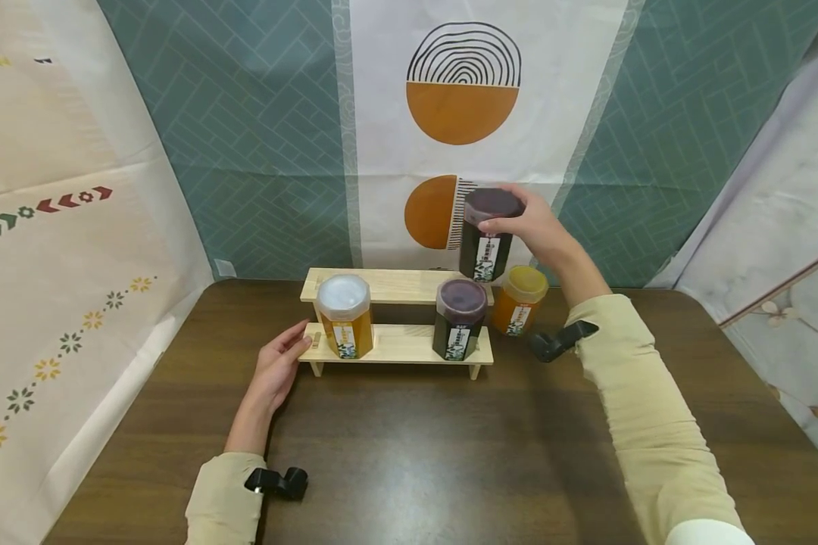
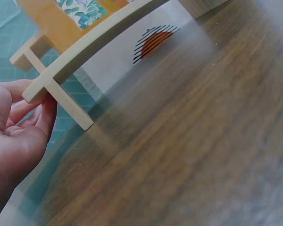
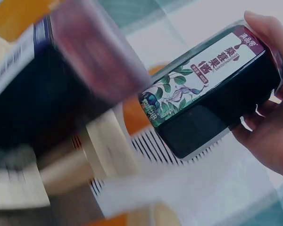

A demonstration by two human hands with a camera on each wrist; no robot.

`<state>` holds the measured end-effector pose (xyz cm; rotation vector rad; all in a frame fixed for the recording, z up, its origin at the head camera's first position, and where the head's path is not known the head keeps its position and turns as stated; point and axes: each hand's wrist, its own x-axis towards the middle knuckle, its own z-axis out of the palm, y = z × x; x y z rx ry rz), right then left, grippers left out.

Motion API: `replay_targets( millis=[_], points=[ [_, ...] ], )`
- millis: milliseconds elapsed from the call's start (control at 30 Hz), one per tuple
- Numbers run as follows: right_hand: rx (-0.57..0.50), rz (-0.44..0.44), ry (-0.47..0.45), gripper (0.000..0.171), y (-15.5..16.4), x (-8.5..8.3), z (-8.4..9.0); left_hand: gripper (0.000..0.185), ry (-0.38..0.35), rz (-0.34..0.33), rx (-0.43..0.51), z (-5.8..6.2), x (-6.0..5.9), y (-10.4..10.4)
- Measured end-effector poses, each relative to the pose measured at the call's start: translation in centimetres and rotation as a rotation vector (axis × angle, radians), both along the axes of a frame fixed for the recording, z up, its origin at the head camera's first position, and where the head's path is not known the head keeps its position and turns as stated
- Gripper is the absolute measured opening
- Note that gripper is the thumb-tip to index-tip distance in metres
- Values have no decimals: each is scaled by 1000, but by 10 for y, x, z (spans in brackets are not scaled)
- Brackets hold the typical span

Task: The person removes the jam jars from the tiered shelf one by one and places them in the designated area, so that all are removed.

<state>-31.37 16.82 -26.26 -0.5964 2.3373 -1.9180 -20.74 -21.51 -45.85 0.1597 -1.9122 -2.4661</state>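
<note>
My right hand [image 1: 535, 227] grips a dark purple jam jar [image 3: 212, 94] near its lid. The jar hangs upright above the right end of the two-tier wooden rack [image 1: 395, 344]. At the rack's left end, my left hand [image 1: 279, 367] pinches the lower tier, as the left wrist view also shows. On that tier stand an amber jar [image 1: 348, 337] with a white lid, to the left, and a second dark jar [image 1: 458, 337] with a purple lid, to the right. No jar shows on the upper tier [image 1: 395, 286].
An orange jar [image 1: 518, 310] with a yellow lid stands on the brown table [image 1: 409, 454], right beside the rack's right end. Behind the rack hangs a green and white patterned cloth [image 1: 259, 151]. Pale cloths flank the table on both sides.
</note>
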Motion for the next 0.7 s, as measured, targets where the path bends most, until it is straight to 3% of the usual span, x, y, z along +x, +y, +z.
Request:
replay_targets(
  millis=[467, 700],
  points=[
    [-16, -74, -66, 56, 98, 15, -5, 52, -10, -5, 21, 0, -1, 0],
    [8, -116, -73, 47, 134, 18, -20, 52, -13, -8, 9, 0, 0, 1]
  ],
)
